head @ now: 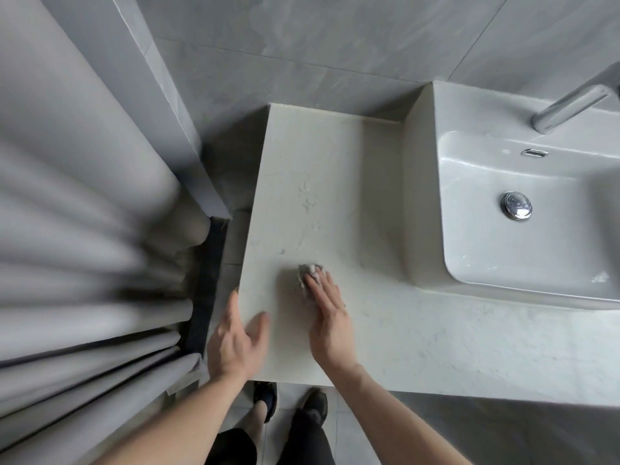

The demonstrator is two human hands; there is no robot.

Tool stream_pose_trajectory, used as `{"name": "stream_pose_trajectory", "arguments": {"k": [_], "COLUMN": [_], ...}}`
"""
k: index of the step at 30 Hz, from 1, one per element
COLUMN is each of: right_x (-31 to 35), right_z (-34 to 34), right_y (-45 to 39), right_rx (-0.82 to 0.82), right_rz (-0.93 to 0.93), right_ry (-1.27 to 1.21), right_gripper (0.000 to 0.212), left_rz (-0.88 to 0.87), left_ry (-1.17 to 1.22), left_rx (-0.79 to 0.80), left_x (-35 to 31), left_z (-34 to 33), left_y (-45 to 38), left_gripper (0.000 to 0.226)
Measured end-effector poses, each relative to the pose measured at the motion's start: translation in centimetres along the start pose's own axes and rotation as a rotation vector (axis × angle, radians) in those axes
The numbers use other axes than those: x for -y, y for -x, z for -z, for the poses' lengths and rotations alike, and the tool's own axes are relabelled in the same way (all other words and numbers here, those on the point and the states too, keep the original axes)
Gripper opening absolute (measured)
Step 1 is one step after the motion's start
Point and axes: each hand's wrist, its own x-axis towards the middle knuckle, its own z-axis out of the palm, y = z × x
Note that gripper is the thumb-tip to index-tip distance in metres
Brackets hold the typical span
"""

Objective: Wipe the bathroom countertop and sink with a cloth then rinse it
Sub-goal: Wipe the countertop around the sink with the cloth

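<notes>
A pale stone countertop [335, 182] runs from the left edge to a white rectangular sink [503, 250] on the right. My right hand [330, 317] lies flat, fingers together, pressing a small crumpled grey cloth [310, 271] onto the countertop near its left front part; only the cloth's far end shows past my fingertips. My left hand [236, 340] rests on the countertop's left front corner, fingers apart along the edge, holding nothing. The sink has a chrome drain plug [516, 205] and an overflow slot [534, 152].
A chrome faucet [573, 105] reaches over the sink from the upper right. A grey shower curtain [84, 263] hangs close on the left. Grey wall tiles [302, 45] back the counter. My feet in dark shoes [288, 404] stand on the tiled floor below the counter's front edge.
</notes>
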Motion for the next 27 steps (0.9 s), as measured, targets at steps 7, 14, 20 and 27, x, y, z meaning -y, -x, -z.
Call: {"name": "stream_pose_trajectory", "arguments": {"k": [7, 14, 20, 27], "right_x": [-10.0, -13.3, -9.5, -2.6], "right_z": [11.0, 13.2, 7.3, -1.1], "right_y": [3.7, 6.0, 3.8, -0.3], "right_rx": [-0.171, -0.109, -0.144, 0.100], "right_rz": [-0.233, -0.361, -0.391, -0.004], "right_ry": [0.277, 0.554, 0.552, 0.445], "right_gripper": [0.054, 0.062, 0.066, 0.071], "left_rz": [0.035, 0.035, 0.035, 0.042], "left_ry": [-0.023, -0.029, -0.030, -0.015], "left_rx": [0.006, -0.036, -0.066, -0.100], "left_x": [-0.1, 0.4, 1.0, 0.7], "left_z": [-0.1, -0.5, -1.2, -1.1], "left_y": [0.0, -0.2, -0.5, -0.3], "left_gripper": [0.092, 0.089, 0.087, 0.082]}}
